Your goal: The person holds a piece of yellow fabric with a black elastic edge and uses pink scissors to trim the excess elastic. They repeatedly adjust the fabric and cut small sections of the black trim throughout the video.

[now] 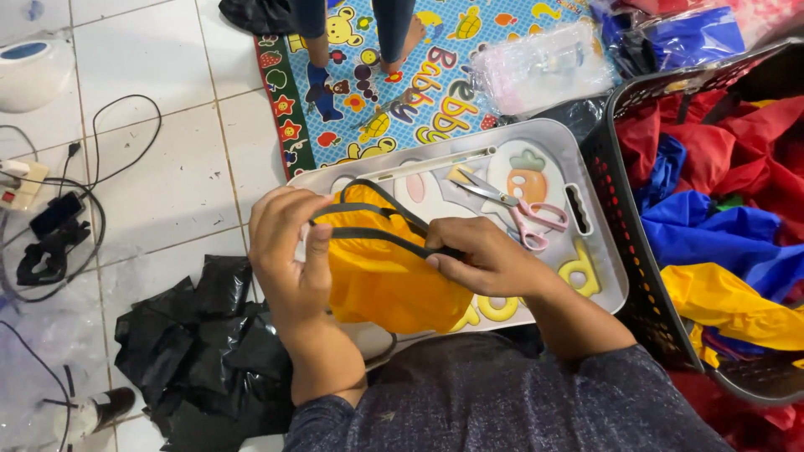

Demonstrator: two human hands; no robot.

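Yellow cloth bag, light and limp.
Your left hand [289, 251] and right hand [486, 259] pinch its black drawstring [377, 233]; take hold there, since the fabric [381, 280] slips.

Lots going on around the edges here. Pink-handled scissors [517, 211] lie on a white tray [605, 272] with cartoon shapes on it. To the right, touching the tray, there's a black plastic basket [630, 251] stuffed with red, blue and yellow fabric [720, 226]. A colourful play mat [402, 75] covers the tiled floor [167, 167] up top, with someone's bare feet [400, 46] on it. Crumpled black plastic bags [201, 351] sit lower left, and cables [100, 167] plus a power strip [21, 186] trail off far left.
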